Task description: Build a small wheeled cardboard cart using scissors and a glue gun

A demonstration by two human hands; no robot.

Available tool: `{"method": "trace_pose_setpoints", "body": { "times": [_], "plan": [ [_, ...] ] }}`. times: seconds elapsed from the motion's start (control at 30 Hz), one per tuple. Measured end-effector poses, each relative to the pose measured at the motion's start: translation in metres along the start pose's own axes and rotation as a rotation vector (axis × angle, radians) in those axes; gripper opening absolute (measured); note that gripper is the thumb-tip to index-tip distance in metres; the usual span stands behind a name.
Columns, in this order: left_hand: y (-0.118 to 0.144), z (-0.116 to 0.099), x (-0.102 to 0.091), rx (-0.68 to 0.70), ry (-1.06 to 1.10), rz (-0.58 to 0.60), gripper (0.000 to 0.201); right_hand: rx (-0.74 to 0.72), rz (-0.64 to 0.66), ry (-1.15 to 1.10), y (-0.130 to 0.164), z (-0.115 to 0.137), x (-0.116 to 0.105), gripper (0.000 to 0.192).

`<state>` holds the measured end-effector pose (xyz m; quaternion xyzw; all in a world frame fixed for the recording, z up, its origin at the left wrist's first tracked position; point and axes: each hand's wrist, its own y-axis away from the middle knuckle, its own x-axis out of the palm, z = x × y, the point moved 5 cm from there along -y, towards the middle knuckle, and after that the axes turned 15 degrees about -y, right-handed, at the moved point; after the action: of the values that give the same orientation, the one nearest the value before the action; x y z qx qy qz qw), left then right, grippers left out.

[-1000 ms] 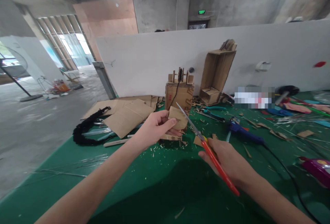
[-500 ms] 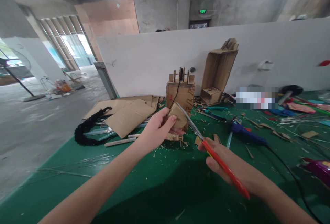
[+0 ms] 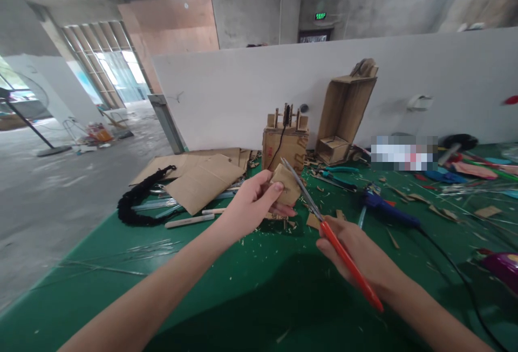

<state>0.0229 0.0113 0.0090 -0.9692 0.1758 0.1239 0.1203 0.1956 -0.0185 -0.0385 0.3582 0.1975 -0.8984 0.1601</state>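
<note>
Left hand (image 3: 249,206) up over the middle of the bench, thumb and fingers pinching a small cardboard piece (image 3: 286,187); right hand (image 3: 356,252) at four o'clock from it, closed round the orange handles of the scissors (image 3: 324,228), blades angled up toward eleven o'clock and meeting the right edge of that cardboard piece; whether the blades are parted I cannot tell. Below the hands, the green bench (image 3: 251,287) is sprinkled with pale cardboard shavings; at twelve o'clock from the left hand stands a small cardboard box (image 3: 285,147) with wooden pegs on top and a black wire hanging down its front; just beside that, at one o'clock, a taller open cardboard box (image 3: 343,114) leans on the white partition (image 3: 243,93). Out at nine o'clock lie flat cardboard sheets (image 3: 202,176) and a black braided cord (image 3: 140,201); at three o'clock, a blue glue gun (image 3: 384,206) with its black cable trailing toward the near edge; teal-handled pliers (image 3: 338,175) lie behind it.
</note>
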Motion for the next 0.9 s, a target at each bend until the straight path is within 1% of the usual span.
{"method": "trace_pose_setpoints", "body": {
  "times": [0.1, 0.2, 0.27, 0.4, 0.53, 0.6, 0.7, 0.8, 0.9],
  "plan": [
    [0.000, -0.002, -0.002, -0.012, -0.003, 0.028, 0.023, 0.011, -0.024, 0.058, 0.001, -0.002, -0.005, 0.028],
    [-0.001, -0.002, -0.002, -0.012, 0.007, 0.018, 0.022, 0.015, -0.036, 0.059, 0.002, -0.002, -0.005, 0.029],
    [-0.002, 0.002, 0.000, -0.022, 0.041, -0.025, 0.021, 0.012, -0.043, 0.042, 0.001, 0.000, -0.003, 0.029],
    [0.001, 0.011, 0.011, -0.013, 0.190, -0.164, 0.020, 0.007, -0.089, 0.023, -0.003, 0.001, 0.001, 0.030],
    [0.004, 0.014, 0.020, 0.017, 0.225, -0.246, 0.013, 0.020, -0.062, -0.031, -0.003, -0.002, 0.007, 0.034],
    [0.005, 0.012, 0.020, 0.018, 0.201, -0.281, 0.013, 0.003, -0.038, -0.044, -0.002, -0.004, 0.009, 0.035],
    [0.007, 0.008, 0.015, 0.020, 0.087, -0.303, 0.016, -0.005, -0.005, -0.067, -0.002, -0.007, 0.012, 0.036],
    [0.007, 0.005, 0.009, 0.023, -0.032, -0.300, 0.016, 0.007, 0.015, -0.094, -0.002, -0.006, 0.012, 0.037],
    [0.006, 0.002, 0.006, 0.031, -0.080, -0.272, 0.013, -0.008, 0.020, -0.126, 0.000, 0.002, 0.008, 0.037]
  ]
}}
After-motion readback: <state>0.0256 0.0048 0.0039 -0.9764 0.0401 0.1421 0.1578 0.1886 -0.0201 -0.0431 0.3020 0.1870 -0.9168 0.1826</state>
